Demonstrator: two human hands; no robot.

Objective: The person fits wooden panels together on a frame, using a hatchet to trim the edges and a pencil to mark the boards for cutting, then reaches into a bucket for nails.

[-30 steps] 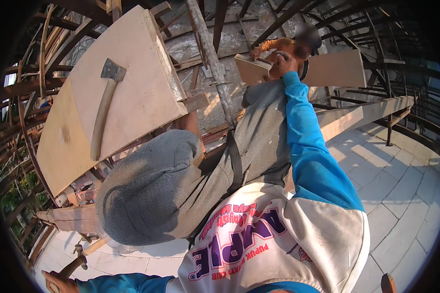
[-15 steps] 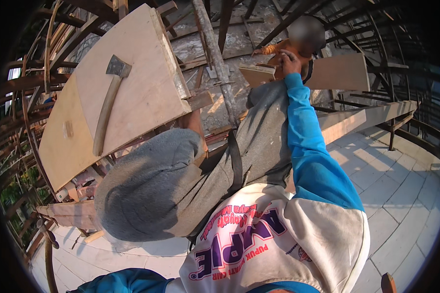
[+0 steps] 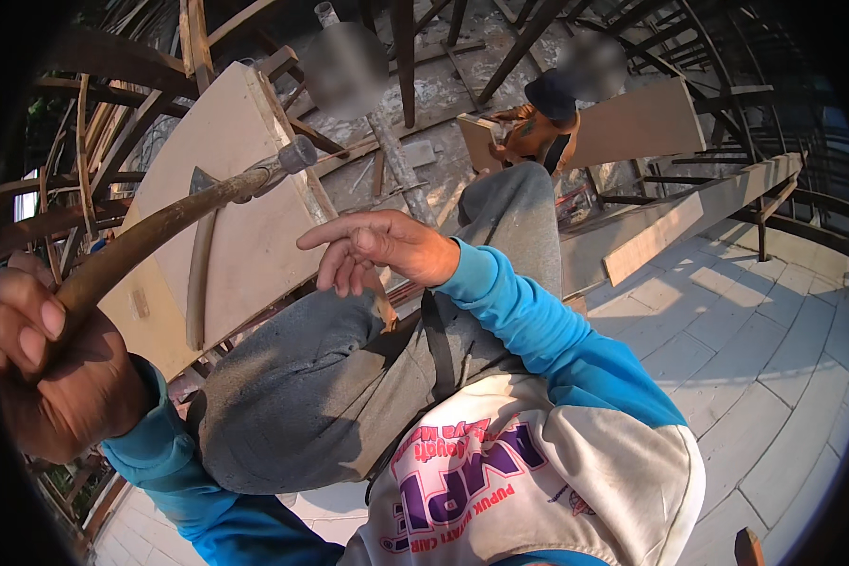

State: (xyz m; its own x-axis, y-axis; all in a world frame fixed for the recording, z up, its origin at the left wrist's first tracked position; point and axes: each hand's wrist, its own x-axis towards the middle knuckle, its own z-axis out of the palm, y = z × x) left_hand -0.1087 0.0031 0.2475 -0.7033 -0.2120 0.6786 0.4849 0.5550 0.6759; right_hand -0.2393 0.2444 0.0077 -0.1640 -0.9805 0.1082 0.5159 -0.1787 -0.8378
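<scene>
My left hand (image 3: 61, 368), raised at the left edge, is wrapped round the wooden handle of a hammer (image 3: 165, 222). Its metal head points up and to the right, above a pale plywood panel (image 3: 255, 217). Lying on that panel, partly hidden behind the hammer, is a hatchet (image 3: 199, 283) with a curved wooden handle. Over my grey trousers, near the panel's right edge, hovers my right hand (image 3: 387, 249). Its index finger is stretched out to the left and the other fingers are loosely bent, with nothing in them.
At the far right a person in orange with a dark hat (image 3: 552, 92) works beside another wooden board (image 3: 632, 127). A long timber beam (image 3: 698, 222) runs above pale tiles (image 3: 726, 349). Dark wooden framing surrounds the area, and a pole (image 3: 401, 170) stands beyond my knees.
My left hand has come up into view with the hammer. My right hand has drawn back from the far right toward the panel. The person in orange has shifted position.
</scene>
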